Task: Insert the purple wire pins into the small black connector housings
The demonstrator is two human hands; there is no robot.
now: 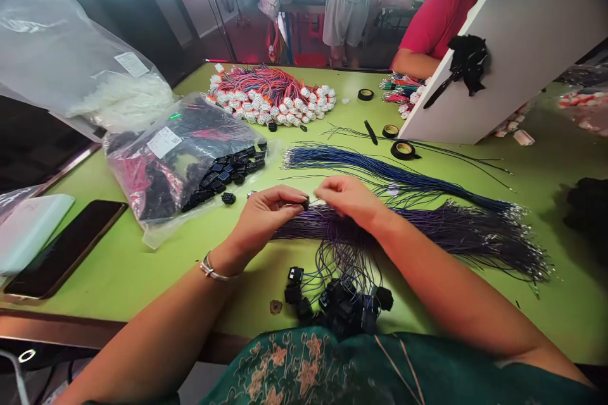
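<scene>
My left hand (266, 218) pinches a small black connector (305, 204) between thumb and fingertips. Just to its right, my right hand (350, 201) has its fingers closed in a pinch; whatever they hold is too small to make out. Beneath both hands lies a long bundle of dark purple wires (432, 226) with metal-tipped ends at the right. Beyond it stretches a bundle of blue wires (380, 168). Close to my body sits a pile of black connectors (342, 304) with thin wires attached.
A clear plastic bag (142, 183) spills loose black connectors (223, 174) at the left. A phone (66, 250) lies nearby. Behind are white connectors on red wires (270, 98), tape rolls (403, 150) and a white partition (503, 44). Another person's red sleeve (439, 12) shows behind it.
</scene>
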